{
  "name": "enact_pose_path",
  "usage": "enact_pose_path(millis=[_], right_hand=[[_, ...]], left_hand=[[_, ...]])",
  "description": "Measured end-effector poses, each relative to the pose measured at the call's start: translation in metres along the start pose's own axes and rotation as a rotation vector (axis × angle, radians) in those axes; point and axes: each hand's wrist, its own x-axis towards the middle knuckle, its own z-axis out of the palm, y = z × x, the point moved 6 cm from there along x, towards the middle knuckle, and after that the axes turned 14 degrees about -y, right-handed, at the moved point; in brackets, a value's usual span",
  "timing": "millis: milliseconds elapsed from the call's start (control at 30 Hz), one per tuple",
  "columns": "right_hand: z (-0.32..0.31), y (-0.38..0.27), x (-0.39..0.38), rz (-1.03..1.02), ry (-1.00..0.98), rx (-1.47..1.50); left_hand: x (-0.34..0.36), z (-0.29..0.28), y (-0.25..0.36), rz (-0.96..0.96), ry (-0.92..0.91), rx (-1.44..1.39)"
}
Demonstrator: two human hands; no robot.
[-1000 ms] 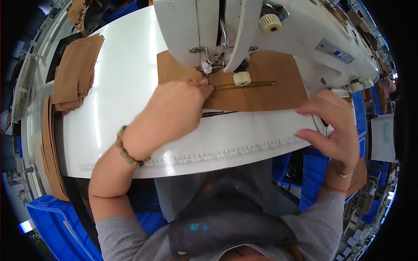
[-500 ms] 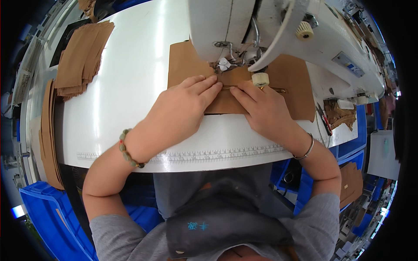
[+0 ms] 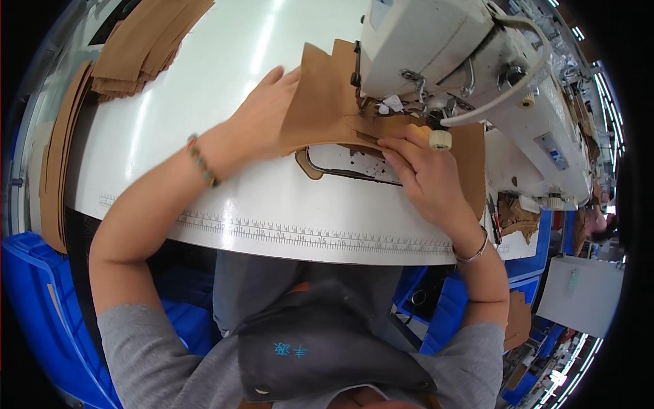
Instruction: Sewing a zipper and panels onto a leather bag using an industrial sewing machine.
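Panel: brown flat piece under needle end of white sewing machine; L part stands up off table, R part lies flatter beyond R hand
Slot: narrow dark opening in panel, just L of R fingertips
L hand: at panel's L edge, partly behind the raised flap; two fingertips show past it, spread apart; rest hidden, can't tell if gripping or only propping (hand a bit blurred)
R hand: fingers bent, bunched together on panel nr its front edge, close to slot; can't tell if pinching or just pressing
Knob: off-white, ribbed, just above R hand in view
Plate: pale, dark-edged, speckled, set in tabletop, showing below panel's front edge
Table: white, glossy, w/ ruler strip along near edge
Stacks: brown pcs fanned at upper L; second pile on edge, far L
R side: crumpled brown scraps, red-handled tool just beside
Wrists: bead bracelet on L, thin metal bangle on R
Below: dark apron, grey sleeves; blue bin lower L
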Motion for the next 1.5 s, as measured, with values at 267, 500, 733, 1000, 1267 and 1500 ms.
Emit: enact_pose_path(millis=[267,500,733,1000,1267,1500], right_hand=[[-0.001,-0.005,0.003,0.023,0.016,0.006],[-0.006,-0.01,0.003,0.035,-0.045,-0.022],[-0.007,-0.014,0.001,0.02,-0.065,-0.025],[0.014,-0.026,-0.015,-0.157,0.003,-0.26],[0.02,-0.023,-0.014,-0.161,-0.055,-0.305],[0.024,-0.008,-0.012,-0.093,-0.098,-0.286]], left_hand=[[0.058,0.049,-0.056,-0.031,0.156,-0.214],[0.053,0.048,-0.05,-0.057,0.056,-0.05],[0.051,0.038,-0.044,-0.184,-0.149,-0.054],[0.026,0.02,-0.089,-0.478,0.206,-0.67],[-0.018,-0.027,0.022,-0.102,0.142,-0.105],[-0.001,-0.007,0.054,-0.144,0.005,-0.103]])
